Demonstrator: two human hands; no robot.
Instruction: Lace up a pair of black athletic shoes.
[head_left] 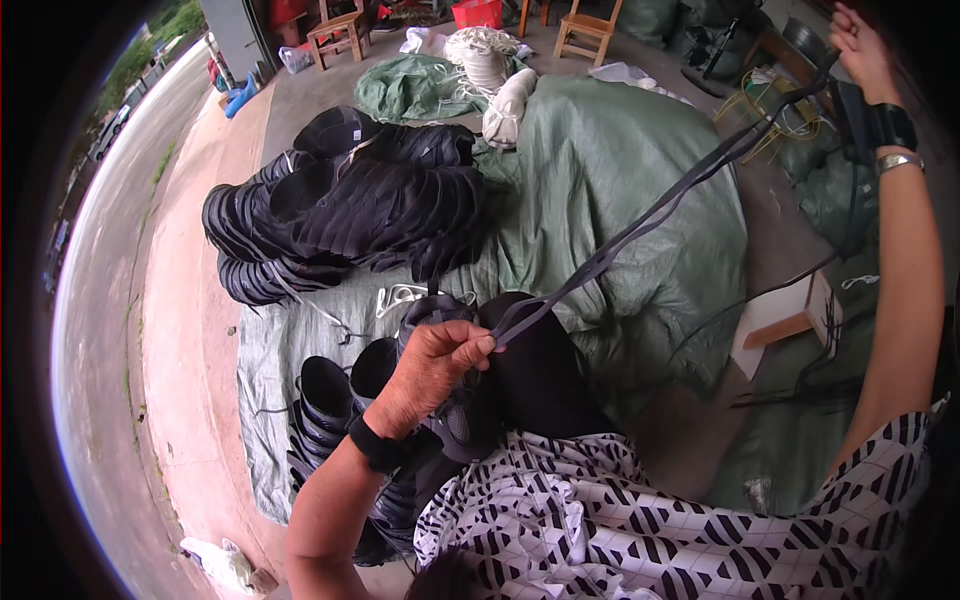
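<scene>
I see the left hand [440,365] pinched on dark laces [640,222] above a dark shoe [462,422]. Right hand [862,50], raised, grips them too; span runs diagonally between.

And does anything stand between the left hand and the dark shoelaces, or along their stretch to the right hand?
Nothing visible: the left hand pinches the dark shoelaces, and they run unobstructed to the right hand, in front of the green sheeting.
</scene>
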